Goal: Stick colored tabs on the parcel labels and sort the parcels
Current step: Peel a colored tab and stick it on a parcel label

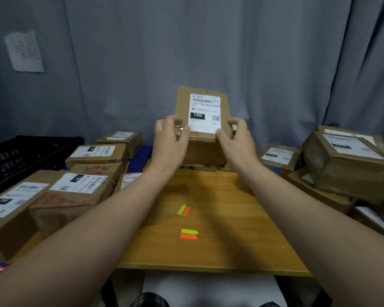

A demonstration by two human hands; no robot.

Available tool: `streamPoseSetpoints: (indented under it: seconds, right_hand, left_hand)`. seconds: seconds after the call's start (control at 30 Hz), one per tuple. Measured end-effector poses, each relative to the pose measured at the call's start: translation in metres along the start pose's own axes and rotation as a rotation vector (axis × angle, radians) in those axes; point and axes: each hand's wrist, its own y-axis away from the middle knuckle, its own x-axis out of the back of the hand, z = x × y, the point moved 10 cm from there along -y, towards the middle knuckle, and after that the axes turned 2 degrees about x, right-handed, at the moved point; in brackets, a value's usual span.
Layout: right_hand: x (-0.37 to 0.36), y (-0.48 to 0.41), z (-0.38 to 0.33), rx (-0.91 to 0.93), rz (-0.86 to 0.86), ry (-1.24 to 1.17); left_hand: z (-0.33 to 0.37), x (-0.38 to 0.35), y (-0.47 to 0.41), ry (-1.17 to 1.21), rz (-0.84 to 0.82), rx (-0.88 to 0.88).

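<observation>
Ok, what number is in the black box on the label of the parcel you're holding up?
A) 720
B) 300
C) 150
C: on the parcel, the label has a black box that reads 150.

Matt brown cardboard parcel [203,114] with a smooth white paper label [204,113] — tabletop [220,209] of varnished, faintly glossy wood; neon paper tabs [189,233]; black plastic crate [20,158]; grey cloth curtain [186,41] in soft folds
</observation>
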Motion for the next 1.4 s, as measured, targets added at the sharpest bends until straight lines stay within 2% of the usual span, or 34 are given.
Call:
streamPoseSetpoints:
  seconds: [0.1, 0.27, 0.5, 0.7, 0.8, 0.9, 0.93, 1.17, 1.3, 1.4]
  right_hand:
    - [0.004, 0.012, 0.049, -0.068, -0.052, 0.077]
    - [-0.001, 0.031, 0.112, -0.198, -0.097, 0.149]
    - [-0.029, 0.056, 0.154, -0.258, -0.105, 0.18]
    - [-0.03, 0.072, 0.156, -0.219, -0.011, 0.222]
    - [-0.028, 0.08, 0.156, -0.178, 0.009, 0.259]
    - [-0.027, 0.08, 0.155, -0.164, -0.002, 0.281]
    - [-0.027, 0.079, 0.154, -0.164, -0.005, 0.287]
    - [-0.008, 0.08, 0.152, -0.168, 0.026, 0.339]
    - [-0.004, 0.081, 0.151, -0.146, -0.019, 0.452]
    - [-0.017, 0.08, 0.125, 0.031, -0.088, 0.545]
  left_hand:
    - [-0.014, -0.039, 0.028, -0.007, -0.1, -0.012]
    - [-0.059, -0.082, 0.059, 0.002, -0.227, 0.115]
    - [-0.107, -0.094, 0.075, -0.007, -0.32, 0.239]
    - [-0.13, -0.091, 0.09, 0.204, -0.426, 0.388]
    - [-0.146, -0.089, 0.105, -0.011, -0.559, 0.422]
    - [-0.169, -0.099, 0.138, -0.406, -0.927, 0.342]
    - [-0.174, -0.1, 0.145, -0.51, -0.99, 0.29]
    - [-0.175, -0.102, 0.142, -0.494, -0.93, 0.288]
    - [-0.173, -0.102, 0.142, -0.313, -0.886, 0.385]
    - [-0.169, -0.099, 0.141, -0.241, -0.842, 0.42]
